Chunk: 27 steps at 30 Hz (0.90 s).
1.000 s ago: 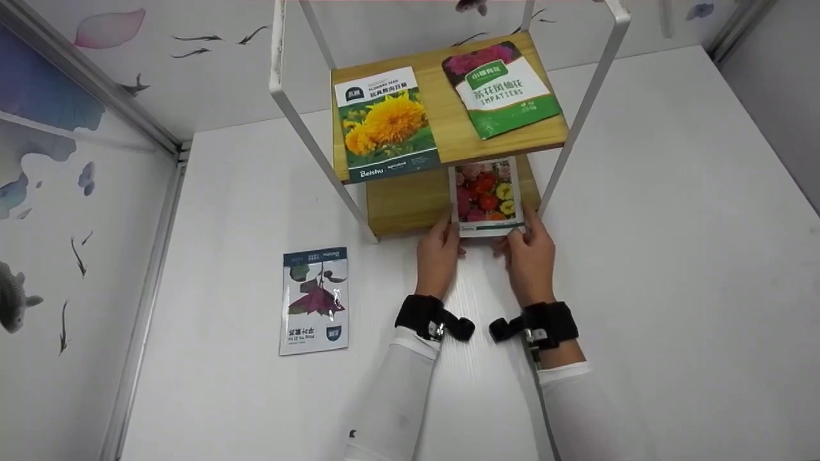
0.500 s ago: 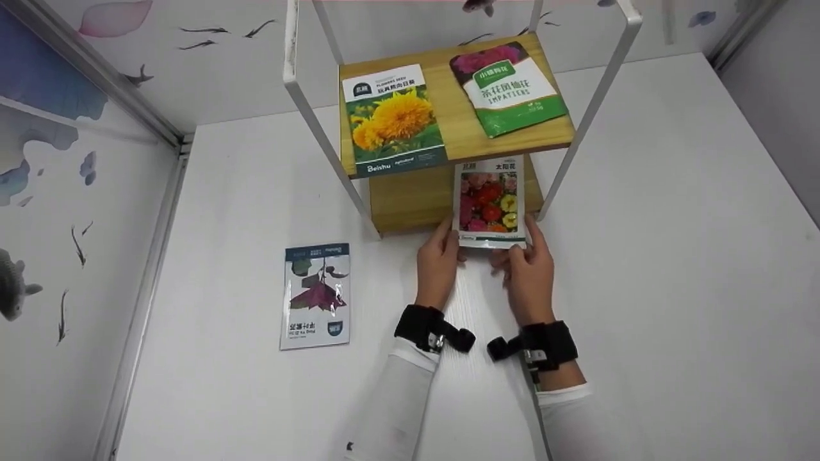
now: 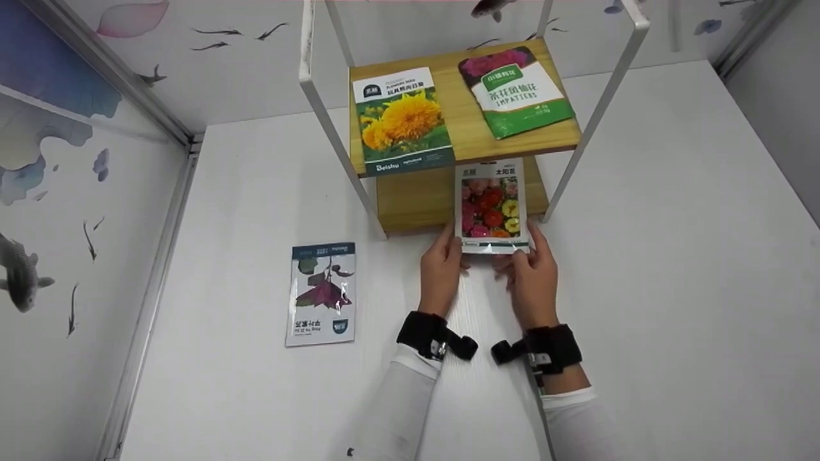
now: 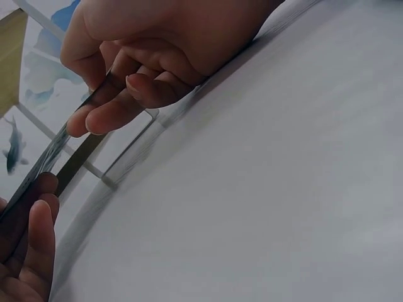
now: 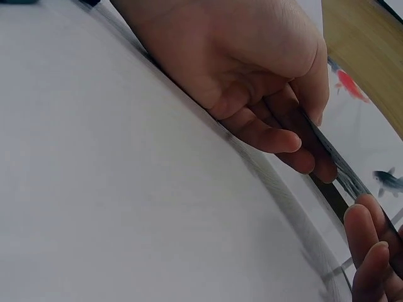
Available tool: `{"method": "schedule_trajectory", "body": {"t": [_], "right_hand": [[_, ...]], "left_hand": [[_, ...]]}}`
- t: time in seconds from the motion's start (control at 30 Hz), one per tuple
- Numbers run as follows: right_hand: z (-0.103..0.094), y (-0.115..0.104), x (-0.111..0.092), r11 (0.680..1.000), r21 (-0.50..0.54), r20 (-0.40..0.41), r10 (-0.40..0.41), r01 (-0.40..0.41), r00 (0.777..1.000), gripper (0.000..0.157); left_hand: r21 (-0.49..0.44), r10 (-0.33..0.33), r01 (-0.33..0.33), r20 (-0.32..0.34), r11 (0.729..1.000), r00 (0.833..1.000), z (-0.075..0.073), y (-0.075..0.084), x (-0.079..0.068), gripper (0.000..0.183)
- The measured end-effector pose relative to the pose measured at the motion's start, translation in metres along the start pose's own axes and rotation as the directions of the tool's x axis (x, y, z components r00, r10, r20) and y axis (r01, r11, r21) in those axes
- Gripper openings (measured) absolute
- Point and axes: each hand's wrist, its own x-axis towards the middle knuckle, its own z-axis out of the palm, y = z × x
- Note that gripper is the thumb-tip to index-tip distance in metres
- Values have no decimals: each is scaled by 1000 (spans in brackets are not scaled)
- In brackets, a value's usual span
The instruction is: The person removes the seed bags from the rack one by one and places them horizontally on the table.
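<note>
A seed packet (image 3: pixel 492 208) with red, pink and yellow flowers is held flat between both hands at the front of the lower shelf (image 3: pixel 416 198). My left hand (image 3: pixel 442 272) pinches its near left corner, thumb on top and fingers beneath. On the near right corner my right hand (image 3: pixel 535 282) has the same grip. The packet's far end lies under the upper shelf's front edge. In the left wrist view the packet (image 4: pixel 47 154) appears edge-on, raised off the white table; the right wrist view also shows the packet (image 5: pixel 343 167) edge-on between thumb and fingers.
On the upper shelf (image 3: pixel 464 137) lie a yellow sunflower packet (image 3: pixel 405 121) and a green-and-white impatiens packet (image 3: pixel 519 93). A purple-leaf packet (image 3: pixel 321 294) lies upside down on the white table (image 3: pixel 672 256), left of the hands. White metal posts (image 3: pixel 596 115) frame the rack.
The flower packet has come slightly toward me, out from under the upper shelf, so its top lettering now shows. Both hands moved back with it, keeping their grip. The head view has shifted a little.
</note>
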Motion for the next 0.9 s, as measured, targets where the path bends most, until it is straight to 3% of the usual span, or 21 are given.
{"method": "schedule_trajectory", "body": {"t": [0.43,0.7,0.9], "right_hand": [[0,-1,-2,999,28,-13,20,-20,1000,57],[-1,-2,-4,1000,2,-3,0,0,1000,56],[-4,1,-14,1000,16,8,6,-6,1000,57]], "left_hand": [[36,27,-28,6,999,1000,-2,0,-4,40],[13,-16,16,28,1000,999,-3,2,-9,44],[23,-13,12,44,1000,999,-9,25,-21,43]]}}
